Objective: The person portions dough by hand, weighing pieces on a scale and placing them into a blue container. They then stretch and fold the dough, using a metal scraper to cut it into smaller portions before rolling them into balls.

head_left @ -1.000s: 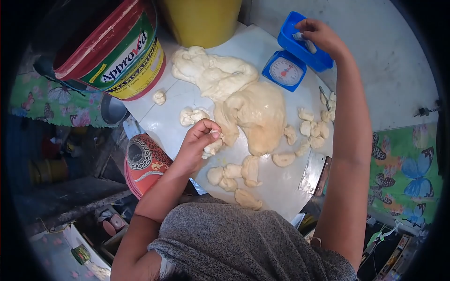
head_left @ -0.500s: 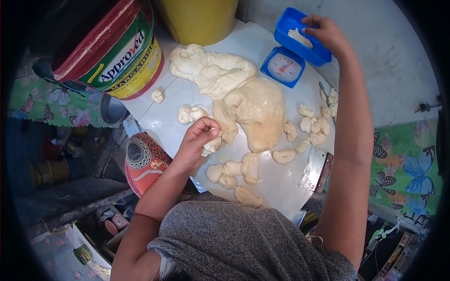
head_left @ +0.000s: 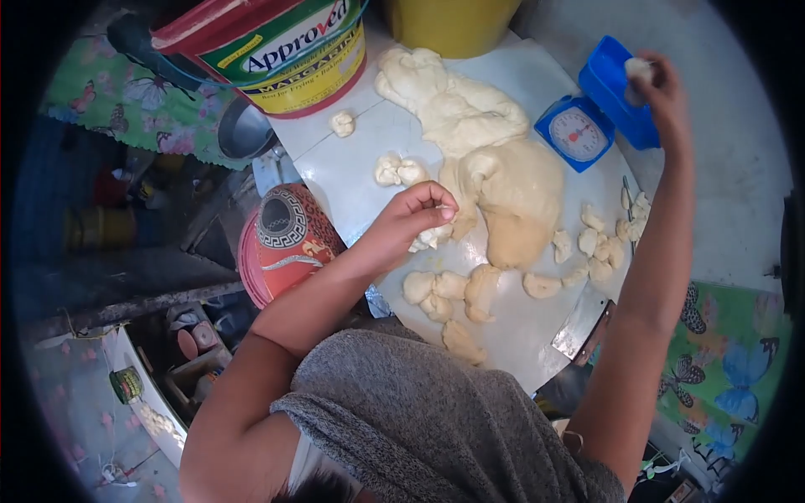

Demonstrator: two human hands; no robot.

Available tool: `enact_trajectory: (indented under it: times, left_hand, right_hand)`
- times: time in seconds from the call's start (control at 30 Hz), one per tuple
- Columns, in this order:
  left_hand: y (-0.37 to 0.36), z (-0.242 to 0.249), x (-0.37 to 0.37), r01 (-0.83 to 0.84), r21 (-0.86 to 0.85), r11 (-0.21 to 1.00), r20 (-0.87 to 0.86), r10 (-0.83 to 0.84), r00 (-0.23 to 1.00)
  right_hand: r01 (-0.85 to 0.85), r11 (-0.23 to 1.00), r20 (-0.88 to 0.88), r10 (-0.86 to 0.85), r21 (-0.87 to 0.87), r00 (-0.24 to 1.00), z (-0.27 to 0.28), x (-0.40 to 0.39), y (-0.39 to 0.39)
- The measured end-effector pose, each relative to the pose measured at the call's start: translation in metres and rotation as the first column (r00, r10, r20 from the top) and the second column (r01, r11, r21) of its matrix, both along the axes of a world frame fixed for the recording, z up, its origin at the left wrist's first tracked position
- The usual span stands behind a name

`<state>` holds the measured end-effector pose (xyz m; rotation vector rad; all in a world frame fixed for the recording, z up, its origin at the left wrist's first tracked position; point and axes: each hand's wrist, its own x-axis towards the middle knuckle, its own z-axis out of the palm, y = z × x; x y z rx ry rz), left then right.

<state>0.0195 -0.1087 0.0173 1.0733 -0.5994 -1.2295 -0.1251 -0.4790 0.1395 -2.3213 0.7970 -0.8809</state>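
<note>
My left hand (head_left: 417,220) is closed on a small clump of pale dough (head_left: 430,239), just left of the big dough mass (head_left: 520,197). At the upper right, my right hand (head_left: 668,99) pinches a dough piece (head_left: 639,70) over the blue tray (head_left: 602,75) of a kitchen scale (head_left: 577,134). The scale's dial faces me; its reading is too small to make out. Cut dough pieces (head_left: 436,293) lie near my body, and more small pieces (head_left: 599,251) are grouped at the right. Dough balls (head_left: 400,170) rest left of the mass.
A margarine bucket (head_left: 302,75) and a yellow container (head_left: 453,25) stand at the back. A wide-bladed knife (head_left: 583,329) lies by the table's right edge. A red patterned item (head_left: 289,235) and a metal bowl (head_left: 243,130) are at the left.
My right hand has lifted the dough piece out of the scale's tray. My left hand still holds its clump. The whole view has shifted, with the table things appearing farther right.
</note>
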Motion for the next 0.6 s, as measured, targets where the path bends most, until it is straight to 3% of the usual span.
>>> enact_trajectory:
  times: [0.03, 0.1, 0.17, 0.23, 0.3, 0.33, 0.37, 0.43, 0.5, 0.53, 0.57, 0.6]
  left_hand:
    - [0.001, 0.001, 0.0, 0.006, 0.005, 1.0, -0.013, -0.006, 1.0]
    - [0.001, 0.003, 0.001, 0.003, -0.017, 1.0, -0.017, -0.003, 1.0]
    - [-0.001, 0.003, 0.002, -0.015, -0.029, 0.999, 0.001, 0.015, 1.0]
    - [0.0, 0.006, 0.002, -0.032, -0.017, 0.999, 0.009, 0.033, 0.999]
    - [0.001, 0.004, 0.001, -0.027, -0.023, 0.999, -0.014, 0.026, 1.0]
    - [0.0, 0.004, 0.0, -0.019, -0.034, 0.999, -0.034, 0.018, 0.999]
    - [-0.001, 0.004, 0.0, -0.015, -0.037, 0.999, -0.034, 0.014, 0.999]
    - [0.0, 0.004, 0.0, -0.011, -0.015, 1.0, -0.038, 0.011, 0.999]
    - [0.001, 0.001, -0.001, -0.017, -0.026, 1.0, -0.107, 0.014, 0.994]
    - [0.0, 0.001, -0.001, -0.028, -0.046, 0.999, -0.17, 0.019, 0.985]
    - [0.0, 0.002, -0.004, -0.025, -0.046, 0.999, -0.17, 0.017, 0.985]
    - [-0.002, 0.004, -0.007, -0.056, -0.036, 0.998, -0.086, 0.053, 0.995]
  right_hand:
    - [-0.038, 0.999, 0.257, 0.044, -0.03, 0.966, 0.006, -0.007, 0.013]
    - [0.139, 0.989, 0.479, -0.096, -0.055, 0.872, 0.031, -0.027, 0.081]
    - [0.166, 0.986, 0.754, -0.103, -0.009, 0.649, 0.015, -0.059, 0.114]
    - [0.328, 0.939, 0.795, -0.276, 0.104, 0.54, -0.033, -0.097, 0.123]
    - [0.48, 0.877, 0.39, -0.439, -0.011, 0.81, -0.099, -0.125, 0.133]
    - [0.382, 0.921, -0.116, -0.389, -0.079, 0.914, -0.108, -0.133, 0.149]
    - [0.308, 0.904, -0.014, -0.326, -0.296, 0.945, -0.118, -0.127, 0.172]
    - [0.362, 0.931, -0.033, -0.361, 0.034, 0.932, -0.122, -0.132, 0.219]
    - [0.189, 0.941, -0.171, -0.145, 0.281, 0.975, -0.132, -0.13, 0.257]
    - [0.234, 0.849, -0.34, -0.068, 0.474, 0.938, -0.119, -0.112, 0.279]
    - [0.053, 0.972, -0.387, 0.041, 0.229, 0.921, -0.128, -0.104, 0.293]
    - [0.054, 0.972, -0.386, 0.039, 0.227, 0.922, -0.131, -0.096, 0.303]
